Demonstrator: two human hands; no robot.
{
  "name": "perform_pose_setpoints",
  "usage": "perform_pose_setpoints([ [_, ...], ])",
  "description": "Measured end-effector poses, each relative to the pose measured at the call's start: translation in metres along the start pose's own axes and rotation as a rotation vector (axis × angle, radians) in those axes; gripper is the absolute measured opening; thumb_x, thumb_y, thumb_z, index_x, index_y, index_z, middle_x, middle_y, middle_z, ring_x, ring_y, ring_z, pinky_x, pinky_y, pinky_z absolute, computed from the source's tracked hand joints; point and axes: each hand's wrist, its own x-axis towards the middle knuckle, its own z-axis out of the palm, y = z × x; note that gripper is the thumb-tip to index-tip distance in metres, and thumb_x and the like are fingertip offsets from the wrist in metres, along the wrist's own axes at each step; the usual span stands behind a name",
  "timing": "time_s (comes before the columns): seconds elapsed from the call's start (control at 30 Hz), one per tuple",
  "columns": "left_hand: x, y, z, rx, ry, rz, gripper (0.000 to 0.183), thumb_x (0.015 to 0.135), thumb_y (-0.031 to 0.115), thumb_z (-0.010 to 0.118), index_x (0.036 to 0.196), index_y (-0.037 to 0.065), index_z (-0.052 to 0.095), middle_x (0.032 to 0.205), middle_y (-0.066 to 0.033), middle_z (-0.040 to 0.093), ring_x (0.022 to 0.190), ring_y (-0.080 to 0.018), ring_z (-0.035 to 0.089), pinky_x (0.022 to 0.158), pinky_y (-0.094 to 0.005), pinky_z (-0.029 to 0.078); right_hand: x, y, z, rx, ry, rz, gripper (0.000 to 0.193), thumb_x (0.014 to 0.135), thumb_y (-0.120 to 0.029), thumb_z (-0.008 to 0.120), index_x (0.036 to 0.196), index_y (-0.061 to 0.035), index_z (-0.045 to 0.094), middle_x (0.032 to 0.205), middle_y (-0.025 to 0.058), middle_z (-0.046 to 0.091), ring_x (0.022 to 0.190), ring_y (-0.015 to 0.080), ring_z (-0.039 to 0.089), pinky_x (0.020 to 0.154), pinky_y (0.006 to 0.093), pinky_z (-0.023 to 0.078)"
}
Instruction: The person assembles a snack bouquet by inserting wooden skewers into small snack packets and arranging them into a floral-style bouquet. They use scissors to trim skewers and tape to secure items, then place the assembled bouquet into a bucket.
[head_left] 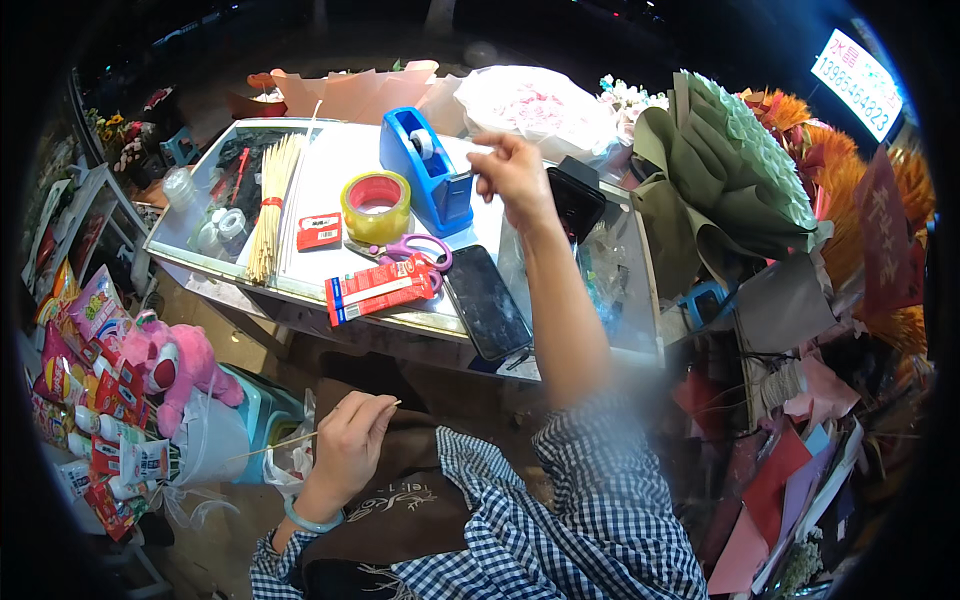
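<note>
My left hand (352, 440) is closed in a pinch around a thin wooden stick (272, 447), held low in front of my brown apron (415, 510). My right hand (512, 180) reaches across the table to the front end of a blue tape dispenser (428, 180). Its thumb and fingers pinch what looks like a short strip of clear tape (461, 177) at the cutting edge. Beside the dispenser lie a roll of yellow tape (376, 207), purple-handled scissors (423, 250), a red packet (385, 289) and a black phone (488, 302).
A bundle of thin sticks (272, 205) and a small red box (319, 232) lie on the white tabletop (340, 150). Wrapped bouquets (725, 165) crowd the right and back. A pink plush toy (185, 365) and snack packets (100, 400) stand at the left.
</note>
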Motion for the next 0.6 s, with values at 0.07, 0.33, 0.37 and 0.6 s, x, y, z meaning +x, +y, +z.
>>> perform_pose_setpoints([
  [0.07, 0.001, 0.001, 0.002, -0.010, -0.005, -0.004, 0.013, 0.080, -0.001, 0.064, 0.093, -0.001, 0.064, 0.077, -0.0120, 0.058, 0.066, -0.0257, 0.057, 0.058, -0.0320, 0.046, -0.012, 0.012, -0.003, -0.188, 0.035, 0.123, 0.028, 0.080, -0.003, 0.066, 0.103, 0.0079, 0.055, 0.059, 0.0033, 0.054, 0.041, 0.0092, 0.050, 0.033, 0.0224, 0.036],
  [0.33, 0.002, 0.003, -0.002, 0.069, 0.008, 0.075, 0.024, 0.077, -0.003, 0.066, 0.100, 0.003, 0.067, 0.078, -0.0104, 0.060, 0.067, -0.0266, 0.059, 0.059, -0.0338, 0.048, 0.000, 0.035, 0.007, -1.279, 0.010, -0.159, 0.013, 0.077, -0.005, 0.057, 0.081, 0.0025, 0.067, 0.078, 0.0188, 0.067, 0.070, 0.0284, 0.067, 0.059, 0.0392, 0.053],
  [0.37, 0.001, 0.003, -0.003, 0.069, 0.020, 0.073, 0.024, 0.076, -0.003, 0.066, 0.099, 0.003, 0.067, 0.078, -0.0105, 0.060, 0.067, -0.0267, 0.059, 0.059, -0.0338, 0.048, 0.000, 0.031, 0.008, -1.411, -0.015, -0.167, 0.014, 0.077, -0.006, 0.057, 0.081, 0.0010, 0.068, 0.081, 0.0192, 0.067, 0.075, 0.0302, 0.067, 0.064, 0.0404, 0.053],
  [0.6, 0.001, -0.005, -0.004, 0.097, 0.153, 0.025, 0.021, 0.079, -0.004, 0.064, 0.099, 0.000, 0.063, 0.080, -0.0122, 0.061, 0.069, -0.0284, 0.060, 0.060, -0.0353, 0.048, -0.099, -0.002, 0.010, -0.952, -0.055, -0.241, 0.014, 0.084, -0.011, 0.057, 0.081, 0.0010, 0.064, 0.076, 0.0190, 0.064, 0.069, 0.0301, 0.066, 0.060, 0.0381, 0.050],
])
